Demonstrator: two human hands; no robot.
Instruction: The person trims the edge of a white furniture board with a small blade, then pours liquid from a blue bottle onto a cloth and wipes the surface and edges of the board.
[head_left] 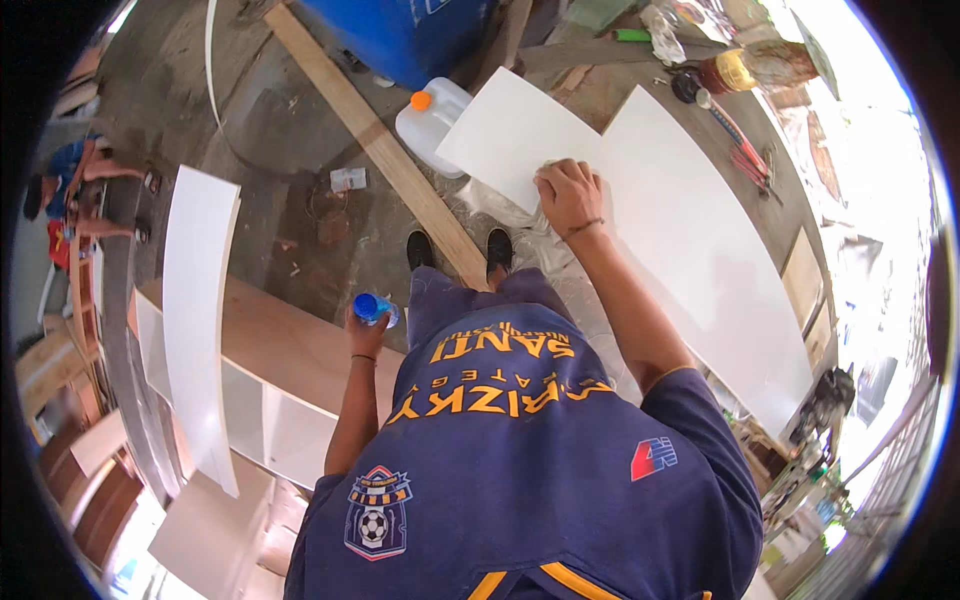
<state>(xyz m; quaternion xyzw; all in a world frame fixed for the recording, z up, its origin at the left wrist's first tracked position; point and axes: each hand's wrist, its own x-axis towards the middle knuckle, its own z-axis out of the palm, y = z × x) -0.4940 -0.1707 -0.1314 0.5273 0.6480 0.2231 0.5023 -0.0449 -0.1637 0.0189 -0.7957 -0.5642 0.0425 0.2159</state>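
Note:
My left hand [362, 338], low at my left side, is wrapped round a small clear plastic bottle [389, 314] with a blue cap. Out in front on the right, my right hand [572, 195] is closed, its knuckles up, against a white board [515, 125]. Its curled fingers hide whatever may be under them. Beside that board, reaching back along my right side, lies a larger white panel [690, 240]. The two white surfaces meet near my right hand.
A long wooden plank [370, 135] lies on the floor, running between my shoes. A white jerrycan [432, 125] with an orange cap stands near a blue drum [405, 35]. Left are an upright white panel [197, 300] and an open cabinet frame [290, 365]. Another person [85, 185] is far left.

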